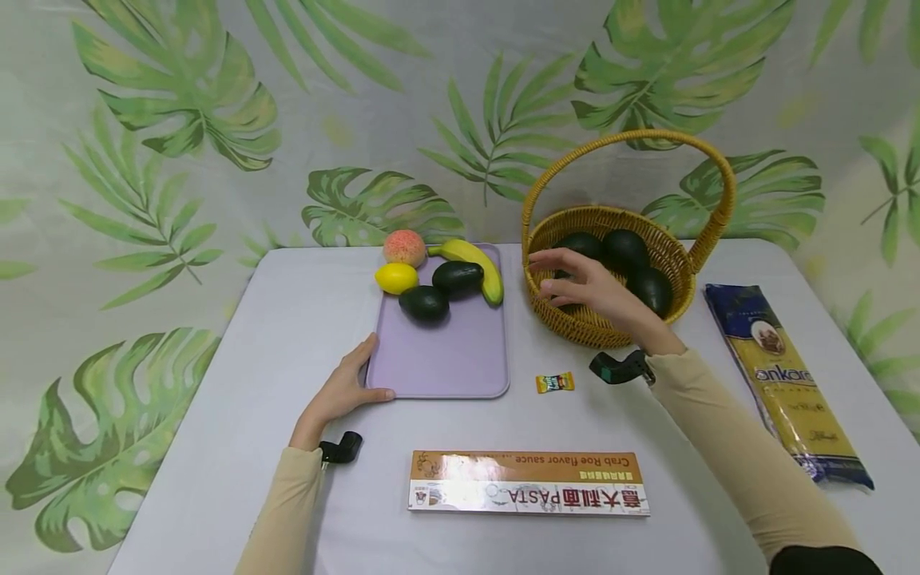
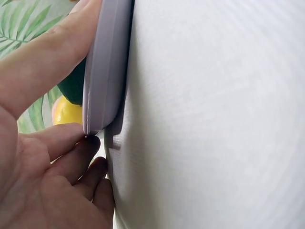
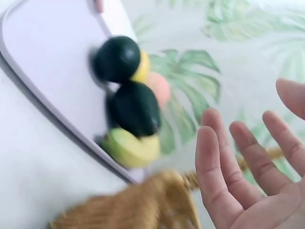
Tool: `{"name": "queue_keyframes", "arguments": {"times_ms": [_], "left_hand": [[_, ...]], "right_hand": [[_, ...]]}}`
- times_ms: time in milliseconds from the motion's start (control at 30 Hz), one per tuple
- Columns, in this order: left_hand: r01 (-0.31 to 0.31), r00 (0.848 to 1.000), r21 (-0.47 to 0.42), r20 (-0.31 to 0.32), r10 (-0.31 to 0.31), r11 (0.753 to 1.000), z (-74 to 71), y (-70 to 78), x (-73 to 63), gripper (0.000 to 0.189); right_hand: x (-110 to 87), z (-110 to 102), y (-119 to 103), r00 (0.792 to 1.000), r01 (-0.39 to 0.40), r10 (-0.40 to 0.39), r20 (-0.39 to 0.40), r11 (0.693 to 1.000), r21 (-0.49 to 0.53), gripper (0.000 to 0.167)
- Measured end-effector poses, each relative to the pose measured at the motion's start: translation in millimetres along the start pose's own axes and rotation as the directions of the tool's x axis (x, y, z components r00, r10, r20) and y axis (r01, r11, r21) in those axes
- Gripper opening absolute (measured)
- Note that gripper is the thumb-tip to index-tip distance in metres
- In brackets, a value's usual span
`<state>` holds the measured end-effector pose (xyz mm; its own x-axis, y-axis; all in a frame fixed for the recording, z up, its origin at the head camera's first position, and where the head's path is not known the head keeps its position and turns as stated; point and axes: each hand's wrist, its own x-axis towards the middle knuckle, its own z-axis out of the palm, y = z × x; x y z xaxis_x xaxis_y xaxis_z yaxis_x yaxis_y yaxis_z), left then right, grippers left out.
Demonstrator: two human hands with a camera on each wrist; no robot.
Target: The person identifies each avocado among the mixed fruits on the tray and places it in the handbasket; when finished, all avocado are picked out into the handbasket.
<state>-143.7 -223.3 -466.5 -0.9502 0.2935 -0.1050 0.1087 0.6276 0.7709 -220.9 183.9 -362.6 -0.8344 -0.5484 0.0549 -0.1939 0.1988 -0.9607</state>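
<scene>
Lilac tray [image 1: 442,363], set on a white-covered table [image 1: 295,319] w/ two avocados [image 1: 424,304], a banana [image 1: 492,279], a lemon [image 1: 397,279] and a peach [image 1: 404,248] grouped at its far end, is gripped at the near L corner by a person's L hand [image 1: 345,389]. Over the L side of the wicker basket [image 1: 575,327], the R hand [image 1: 595,291] is held w/ fingers [image 3: 208,157] loosely extended, nothing grasped. Further avocados [image 1: 626,251] are contained in the basket; a pasta box [image 1: 528,484] is laid nearby (one wrapped candy [image 1: 555,382] is seen btwn. box and basket).
</scene>
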Motion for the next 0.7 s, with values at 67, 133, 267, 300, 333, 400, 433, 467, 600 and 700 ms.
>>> {"name": "queue_keyframes", "arguments": {"times_ms": [67,133,267,300,333,400,433,467,600,700], "left_hand": [[0.004,1.000,0.001,0.002,-0.004,1.000,0.4,0.7,0.6,0.106],[0.008,1.000,0.000,0.004,-0.008,1.000,0.5,1.3,1.2,0.106],[0.000,1.000,0.010,0.003,0.000,1.000,-0.4,1.0,1.2,0.106],[-0.005,1.000,0.015,0.002,0.005,1.000,-0.7,0.7,1.1,0.105],[-0.008,1.000,0.020,0.001,0.008,1.000,-1.0,0.4,0.9,0.105],[-0.012,1.000,0.028,-0.001,0.012,1.000,-1.4,-0.1,0.4,0.105],[-0.014,1.000,0.031,-0.002,0.014,0.999,-1.4,-0.2,0.1,0.104],[-0.017,1.000,0.033,-0.001,0.017,0.999,-1.4,-0.1,-0.1,0.104],[-0.004,1.000,0.021,-0.001,0.004,1.000,-0.9,1.2,-0.6,0.104],[0.009,1.000,0.012,-0.001,-0.009,1.000,-0.3,2.3,-1.0,0.104]], "right_hand": [[10.4,11,1,0.999,0.013,-0.012,0.038,1.000,-0.016,0.048],[21.3,22,5,0.997,0.032,-0.030,0.074,0.999,-0.027,0.049],[42.8,40,14,0.991,0.040,-0.035,0.128,0.999,-0.034,0.051],[47.9,44,16,0.989,0.034,-0.029,0.143,0.999,-0.032,0.051],[53.0,49,18,0.987,0.030,-0.026,0.160,0.999,-0.027,0.052],[63.6,56,21,0.981,0.030,-0.025,0.190,0.999,-0.023,0.055],[68.8,60,22,0.979,0.033,-0.027,0.204,0.999,-0.026,0.056],[73.5,64,22,0.976,0.036,-0.027,0.214,0.999,-0.039,0.057],[92.9,78,23,0.966,0.072,-0.047,0.254,0.993,-0.089,0.061],[105.0,88,24,0.959,0.120,-0.062,0.276,0.973,-0.199,0.064]]}}
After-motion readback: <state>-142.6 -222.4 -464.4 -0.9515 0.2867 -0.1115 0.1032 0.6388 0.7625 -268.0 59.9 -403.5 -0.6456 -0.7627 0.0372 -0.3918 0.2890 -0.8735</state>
